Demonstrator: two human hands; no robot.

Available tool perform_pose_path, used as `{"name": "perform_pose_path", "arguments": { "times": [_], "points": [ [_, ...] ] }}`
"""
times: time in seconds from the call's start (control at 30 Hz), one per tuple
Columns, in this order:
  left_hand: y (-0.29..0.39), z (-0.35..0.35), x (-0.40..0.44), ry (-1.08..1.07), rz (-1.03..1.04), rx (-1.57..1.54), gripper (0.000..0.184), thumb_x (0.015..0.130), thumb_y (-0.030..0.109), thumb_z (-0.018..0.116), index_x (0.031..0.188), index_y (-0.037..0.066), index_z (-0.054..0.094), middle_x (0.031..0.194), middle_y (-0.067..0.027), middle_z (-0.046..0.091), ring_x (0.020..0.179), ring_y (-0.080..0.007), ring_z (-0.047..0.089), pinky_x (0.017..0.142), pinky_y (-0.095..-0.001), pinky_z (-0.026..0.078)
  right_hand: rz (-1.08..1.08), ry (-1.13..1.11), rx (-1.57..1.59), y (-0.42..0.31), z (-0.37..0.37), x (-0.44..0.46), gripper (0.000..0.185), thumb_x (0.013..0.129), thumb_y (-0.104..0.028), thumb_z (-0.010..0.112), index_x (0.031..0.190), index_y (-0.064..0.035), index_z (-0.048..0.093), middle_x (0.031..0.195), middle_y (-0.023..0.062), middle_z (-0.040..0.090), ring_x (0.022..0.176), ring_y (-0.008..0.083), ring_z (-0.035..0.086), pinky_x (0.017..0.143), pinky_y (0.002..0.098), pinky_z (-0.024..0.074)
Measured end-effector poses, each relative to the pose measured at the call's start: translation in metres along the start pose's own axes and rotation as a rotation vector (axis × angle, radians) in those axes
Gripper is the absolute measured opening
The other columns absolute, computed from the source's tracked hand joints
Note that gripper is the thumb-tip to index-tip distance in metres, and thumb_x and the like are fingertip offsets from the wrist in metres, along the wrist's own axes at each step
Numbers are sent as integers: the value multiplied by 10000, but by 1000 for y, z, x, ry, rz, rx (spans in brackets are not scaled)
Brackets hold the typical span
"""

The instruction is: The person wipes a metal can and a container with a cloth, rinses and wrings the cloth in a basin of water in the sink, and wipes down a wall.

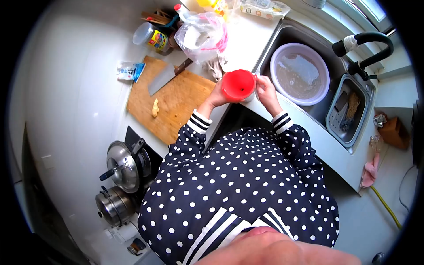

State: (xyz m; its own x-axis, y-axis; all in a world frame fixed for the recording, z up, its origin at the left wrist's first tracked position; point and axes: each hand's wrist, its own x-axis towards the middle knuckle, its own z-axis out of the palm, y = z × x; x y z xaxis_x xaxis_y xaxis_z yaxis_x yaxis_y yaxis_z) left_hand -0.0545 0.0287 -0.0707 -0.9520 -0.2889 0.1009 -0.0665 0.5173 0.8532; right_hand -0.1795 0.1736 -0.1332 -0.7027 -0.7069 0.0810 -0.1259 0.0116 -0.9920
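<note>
A red funnel-like cup (238,85) is held up between my two hands, over the counter's front edge beside the sink. A small dark spot shows inside it, and part of something white is visible beneath it. My left hand (215,96) is closed around its left side. On the right, my right hand (266,92) pinches its handle or rim with bent fingers. Left of my hands lies a wooden cutting board (176,97), with a knife (164,78) across its upper edge and a piece of ginger (155,108) on it.
A purple basin (324,73) of water sits in the sink (277,42), under a black faucet (375,37). A plastic bag (201,37), jar (154,39) and blue-white packet (130,71) stand behind the board. Pots (115,205) are at the lower left.
</note>
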Motion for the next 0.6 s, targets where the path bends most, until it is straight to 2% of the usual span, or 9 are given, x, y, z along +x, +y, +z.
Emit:
{"name": "perform_pose_path", "arguments": {
  "times": [0.07, 0.13, 0.17, 0.27, 0.33, 0.4, 0.47, 0.53, 0.6],
  "points": [
    [0, 0, 1, -33, -70, -59, 736, 542, 232, 859, 1164, 57, 507, 1136, -67, 565, 1037, -176, 534, 893, -317, 434, -65, 36, 25, -5, 6, 1, 320, 826, 37, 438, 1101, -30, 587, 970, 133, 530, 947, 244, 535, 837, 288, 421],
    [1, 2, 3, -9, -48, -61, 717, 549, 232, 854, 1154, 59, 511, 1113, -65, 571, 1023, -178, 539, 881, -316, 439, -43, -29, -144, 24, 4, 1, 315, 827, 36, 433, 1097, -26, 584, 968, 131, 526, 948, 246, 532, 839, 289, 420],
    [1, 3, 2, -2, -56, -90, 711, 551, 232, 852, 1151, 58, 512, 1110, -65, 572, 1019, -179, 540, 877, -315, 441, 34, -59, -231, 40, 2, 0, 291, 827, 32, 447, 1075, -18, 588, 969, 132, 528, 923, 246, 541, 828, 294, 427],
    [-7, 7, 3, 48, 9, -95, 691, 559, 218, 843, 1145, 56, 514, 1110, -69, 571, 1018, -182, 542, 868, -311, 444, 103, -27, -142, 3, -3, -3, 267, 830, 26, 463, 1063, -12, 589, 976, 133, 529, 910, 244, 553, 825, 294, 435],
    [-5, 11, 1, 62, 28, -92, 674, 565, 204, 835, 1140, 54, 518, 1108, -71, 573, 1017, -183, 543, 863, -308, 446, -80, 58, -10, -21, 2, -3, 239, 843, 15, 474, 1052, -7, 588, 985, 117, 531, 920, 235, 561, 841, 282, 434],
    [1, 10, 1, 51, 11, -90, 654, 570, 192, 826, 1133, 51, 524, 1099, -71, 577, 1012, -184, 548, 859, -306, 447, -76, 41, -50, -10, 3, -3, 247, 844, 9, 475, 1061, -12, 591, 998, 122, 545, 933, 243, 562, 843, 292, 435],
    [8, 11, -1, 112, 39, -118, 642, 572, 182, 818, 1129, 49, 529, 1083, -73, 585, 1003, -188, 554, 857, -307, 448, 137, -84, -246, 20, -5, -5, 265, 843, 6, 474, 1078, -21, 594, 1008, 135, 559, 954, 252, 561, 850, 305, 433],
    [9, 10, 2, 148, 38, -151, 634, 574, 172, 812, 1129, 46, 530, 1075, -72, 590, 995, -191, 559, 858, -307, 448, 172, -42, -149, -2, -6, -6, 295, 846, 8, 467, 1108, -38, 593, 1021, 142, 557, 963, 247, 556, 862, 305, 428],
    [8, 11, 5, 139, 3, -198, 632, 578, 160, 806, 1133, 43, 529, 1073, -71, 593, 988, -196, 564, 862, -307, 447, 108, 61, 21, -35, -4, -6, 316, 845, 20, 455, 1126, -44, 585, 1042, 134, 542, 962, 236, 549, 864, 291, 425]
  ]
}}
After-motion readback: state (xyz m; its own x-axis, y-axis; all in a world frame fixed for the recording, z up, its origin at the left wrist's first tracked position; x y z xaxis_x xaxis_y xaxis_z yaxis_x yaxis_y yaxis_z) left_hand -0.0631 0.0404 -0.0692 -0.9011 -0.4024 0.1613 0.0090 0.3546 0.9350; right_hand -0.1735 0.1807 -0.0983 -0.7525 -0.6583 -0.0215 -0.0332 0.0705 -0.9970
